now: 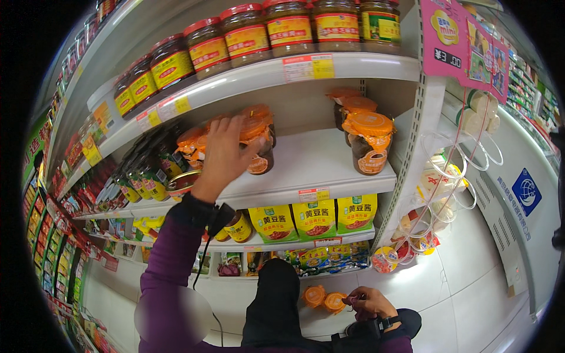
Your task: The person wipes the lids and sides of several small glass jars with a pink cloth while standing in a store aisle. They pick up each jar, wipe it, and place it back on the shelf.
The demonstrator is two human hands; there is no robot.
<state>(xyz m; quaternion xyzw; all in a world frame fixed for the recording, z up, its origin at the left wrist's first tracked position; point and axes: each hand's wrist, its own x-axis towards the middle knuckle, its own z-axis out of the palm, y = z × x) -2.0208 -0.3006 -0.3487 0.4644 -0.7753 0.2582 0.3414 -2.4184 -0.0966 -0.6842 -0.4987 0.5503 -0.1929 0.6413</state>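
My left hand (227,152) is raised to the middle shelf, its fingers spread over a group of glass jars with orange wrapped lids (256,128). Whether its fingertips touch a lid cannot be told. Low at the right, my right hand (371,302) has its fingers closed on a crumpled purple cloth (363,309). Close beside it, two more orange-covered jars (314,296) stand on the floor. At the right end of the middle shelf, a row of the same jars (370,143) runs back toward the rear panel.
Red-lidded jars (289,26) line the shelf above. Dark-lidded jars (145,178) and a round tin (184,182) stand left of my raised arm. Yellow-green pouches (314,220) fill the shelf below. Wire rings (446,163) hang right of the upright; a white cabinet (503,189) stands farther right.
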